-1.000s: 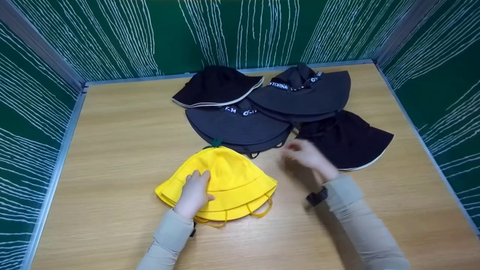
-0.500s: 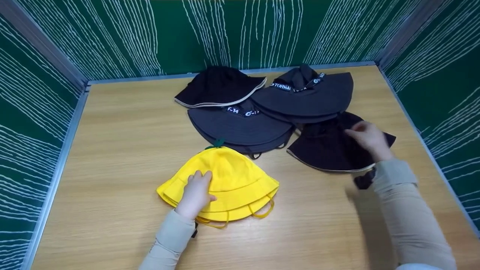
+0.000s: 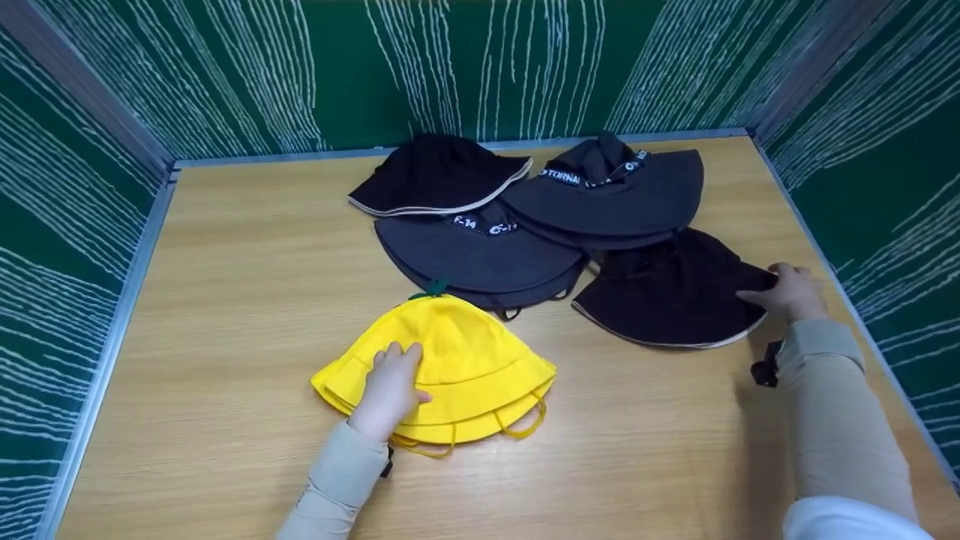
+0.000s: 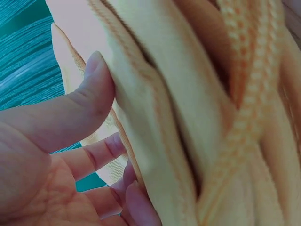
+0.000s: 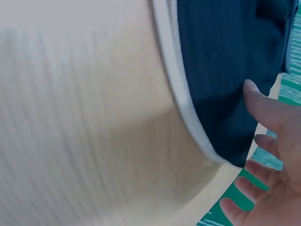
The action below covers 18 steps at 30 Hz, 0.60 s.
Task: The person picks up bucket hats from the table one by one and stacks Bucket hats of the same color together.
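Note:
A yellow bucket hat [image 3: 465,352] with a green sprout on its crown lies folded near the table's middle, its cords trailing at the front. My left hand [image 3: 391,386] rests on its left part; in the left wrist view the thumb [image 4: 94,89] lies against the fabric and the fingers touch it lower down, partly hidden. At the right, a black bucket hat [image 3: 667,292] with pale edging lies flat. My right hand [image 3: 795,292] is at its right corner. The right wrist view has the thumb [image 5: 258,101] touching the hat, with the other fingers loosely bent beyond its edge.
Behind lie another black hat [image 3: 442,176] with pale edging and two dark grey wide-brimmed hats, one at centre [image 3: 480,255] and one at right [image 3: 615,199], partly overlapping. Green walls [image 3: 345,75] with white streaks enclose the wooden table [image 3: 225,300] on three sides.
My right hand has moved right, from beside the yellow hat, across the right black hat to its right corner. My left hand stays on the yellow hat.

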Each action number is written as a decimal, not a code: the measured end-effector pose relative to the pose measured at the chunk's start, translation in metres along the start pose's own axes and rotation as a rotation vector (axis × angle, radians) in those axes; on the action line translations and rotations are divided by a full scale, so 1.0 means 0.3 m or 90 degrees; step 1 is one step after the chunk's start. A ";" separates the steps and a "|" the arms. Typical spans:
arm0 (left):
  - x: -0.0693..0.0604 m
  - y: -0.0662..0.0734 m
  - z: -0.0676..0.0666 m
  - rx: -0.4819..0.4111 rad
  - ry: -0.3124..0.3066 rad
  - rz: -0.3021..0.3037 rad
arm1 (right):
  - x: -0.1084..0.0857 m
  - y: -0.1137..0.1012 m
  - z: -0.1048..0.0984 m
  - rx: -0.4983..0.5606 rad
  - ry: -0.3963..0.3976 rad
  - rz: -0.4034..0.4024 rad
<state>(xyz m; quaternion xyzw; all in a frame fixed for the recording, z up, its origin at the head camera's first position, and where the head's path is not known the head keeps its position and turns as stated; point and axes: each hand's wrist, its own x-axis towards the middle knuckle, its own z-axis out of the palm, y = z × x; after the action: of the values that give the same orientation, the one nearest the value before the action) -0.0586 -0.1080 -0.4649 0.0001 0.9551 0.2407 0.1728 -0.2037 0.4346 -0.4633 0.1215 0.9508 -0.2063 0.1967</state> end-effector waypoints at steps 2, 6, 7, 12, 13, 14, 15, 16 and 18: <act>0.000 0.001 0.004 0.002 0.006 0.013 | 0.005 0.020 -0.003 -0.016 -0.011 -0.002; 0.000 0.003 0.007 0.005 0.008 0.029 | 0.009 0.036 0.002 -0.028 -0.034 -0.012; 0.000 0.005 0.007 0.004 0.006 0.029 | 0.009 0.037 0.006 -0.022 -0.037 -0.007; 0.003 0.010 0.003 -0.005 -0.012 0.021 | 0.000 0.033 0.028 -0.014 0.004 0.027; 0.004 0.010 0.003 -0.007 -0.015 0.017 | -0.003 0.032 0.031 -0.012 0.013 0.034; 0.005 0.010 0.003 -0.009 -0.017 0.014 | -0.006 0.031 0.033 -0.015 0.022 0.038; 0.005 0.010 0.003 -0.011 -0.018 0.012 | -0.009 0.030 0.034 -0.011 0.026 0.044; 0.007 0.009 0.003 -0.012 -0.018 0.013 | -0.012 0.028 0.033 -0.004 0.028 0.049; 0.006 0.007 0.002 -0.016 -0.018 0.016 | -0.015 0.028 0.029 0.017 0.023 0.059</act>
<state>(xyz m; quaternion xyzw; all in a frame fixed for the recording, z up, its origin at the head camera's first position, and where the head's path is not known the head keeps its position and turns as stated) -0.0604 -0.1057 -0.4650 0.0136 0.9494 0.2550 0.1829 -0.1941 0.4375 -0.4715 0.1719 0.9446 -0.2075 0.1873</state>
